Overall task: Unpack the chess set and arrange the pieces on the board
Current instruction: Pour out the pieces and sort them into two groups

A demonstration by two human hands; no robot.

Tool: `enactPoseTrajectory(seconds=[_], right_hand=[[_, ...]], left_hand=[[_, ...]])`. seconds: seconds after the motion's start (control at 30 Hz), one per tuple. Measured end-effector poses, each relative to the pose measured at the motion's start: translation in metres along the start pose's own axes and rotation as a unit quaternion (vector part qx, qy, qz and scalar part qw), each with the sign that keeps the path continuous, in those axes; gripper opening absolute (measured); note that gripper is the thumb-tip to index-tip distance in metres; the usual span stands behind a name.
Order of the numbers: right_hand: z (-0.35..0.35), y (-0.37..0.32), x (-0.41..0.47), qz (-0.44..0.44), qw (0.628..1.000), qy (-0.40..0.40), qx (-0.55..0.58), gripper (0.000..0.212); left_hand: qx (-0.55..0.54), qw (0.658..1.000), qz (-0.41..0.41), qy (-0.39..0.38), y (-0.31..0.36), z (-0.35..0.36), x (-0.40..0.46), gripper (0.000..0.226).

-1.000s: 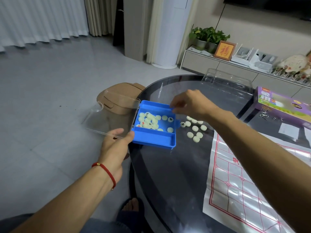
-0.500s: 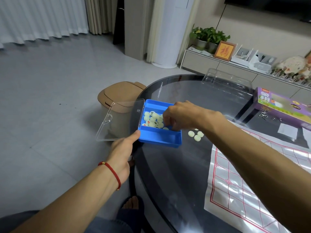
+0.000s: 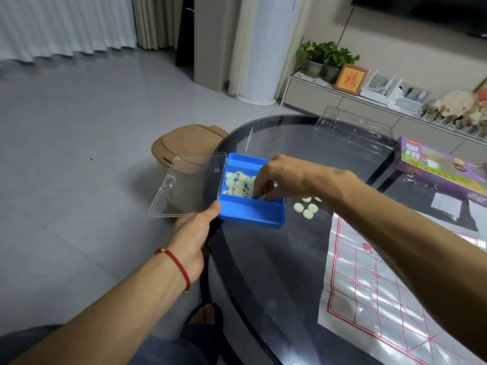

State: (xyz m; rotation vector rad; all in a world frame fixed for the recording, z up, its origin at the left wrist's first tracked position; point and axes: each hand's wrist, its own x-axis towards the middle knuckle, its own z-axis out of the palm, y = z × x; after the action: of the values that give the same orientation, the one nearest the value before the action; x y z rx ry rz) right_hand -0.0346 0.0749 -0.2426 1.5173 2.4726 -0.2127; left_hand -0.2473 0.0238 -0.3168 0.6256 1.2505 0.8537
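Left hand (image 3: pixel 193 233) extended forward, back up, thumb stretched ahead, tip pressed to a corner; remaining fingers hidden beneath. Red cord circles the left wrist. Right hand (image 3: pixel 279 177) reaches across from the right, knuckles up, fingers curled downward, tips hidden.

Bare table (image 3: pixel 263 272) between blue box (image 3: pixel 253 214) and board (image 3: pixel 369 299) — loose pieces (image 3: pixel 307 209) alongside.

Room was evenly lit, soft indoor light, slightly dim and cool. Dark glass bench (image 3: pixel 263 259) showed broad pale reflections; the plastic board sheet (image 3: pixel 382 299) carried white glare streaks. Shadows were faint. Wide-angle bending was clear at the edges, curtains (image 3: pixel 66 25) leaning. Shelf clutter (image 3: pixel 453 109) at right looked smeared; centre stayed sharp.
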Motion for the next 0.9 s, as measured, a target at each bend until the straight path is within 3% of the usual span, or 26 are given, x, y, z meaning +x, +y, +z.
enactPoseTrajectory(seconds=[0.2, 0.4, 0.6, 0.9], right_hand=[[0.002, 0.0, -0.003, 0.005, 1.0, 0.008, -0.011, 0.023], [-0.025, 0.021, -0.021, 0.1, 0.984, 0.132, 0.066, 0.015], [-0.005, 0.044, -0.044, 0.171, 0.985, 0.024, 0.018, 0.014], [0.022, 0.046, -0.045, 0.187, 0.979, 0.034, 0.076, 0.019]], left_hand=[[0.008, 1.0, 0.003, 0.0, -0.001, -0.001, 0.002, 0.028], [0.019, 1.0, -0.003, 0.002, -0.002, -0.002, 0.007, 0.032], [0.02, 1.0, 0.002, 0.008, -0.002, -0.002, 0.008, 0.034], [0.019, 1.0, 0.005, 0.007, -0.002, -0.001, 0.006, 0.025]])
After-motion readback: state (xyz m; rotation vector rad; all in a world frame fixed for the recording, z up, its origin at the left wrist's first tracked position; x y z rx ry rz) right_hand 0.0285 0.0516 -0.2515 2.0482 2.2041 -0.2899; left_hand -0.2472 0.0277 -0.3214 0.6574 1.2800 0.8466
